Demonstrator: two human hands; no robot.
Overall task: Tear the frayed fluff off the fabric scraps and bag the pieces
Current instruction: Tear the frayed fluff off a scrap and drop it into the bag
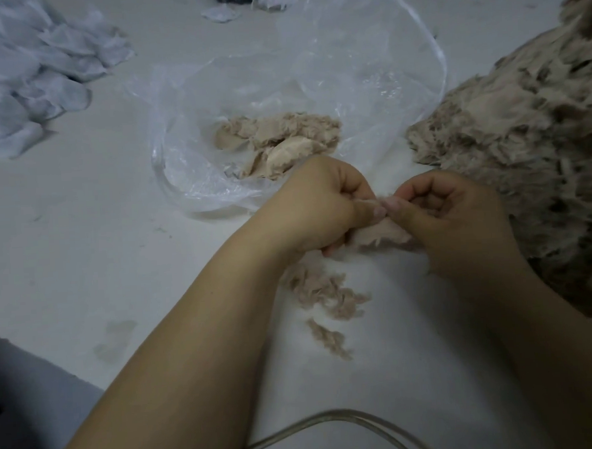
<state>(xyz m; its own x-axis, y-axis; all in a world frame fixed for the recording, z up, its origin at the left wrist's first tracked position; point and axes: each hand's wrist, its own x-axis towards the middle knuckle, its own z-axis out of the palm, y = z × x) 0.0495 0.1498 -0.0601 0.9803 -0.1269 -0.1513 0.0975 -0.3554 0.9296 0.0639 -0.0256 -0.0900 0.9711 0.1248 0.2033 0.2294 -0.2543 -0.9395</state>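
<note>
Both hands pinch one beige scrap at frame centre.
The left hand (316,206) and right hand (448,213), fingers curled, grip the fabric scrap (379,235), which looks soft, light and best pinched at its frayed edge; torn fluff (322,291) lies below, the plastic bag (282,129) above.

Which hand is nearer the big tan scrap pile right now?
Right. The right hand sits just beside the tan scrap pile; the left hand is farther off, by the plastic bag.
</note>
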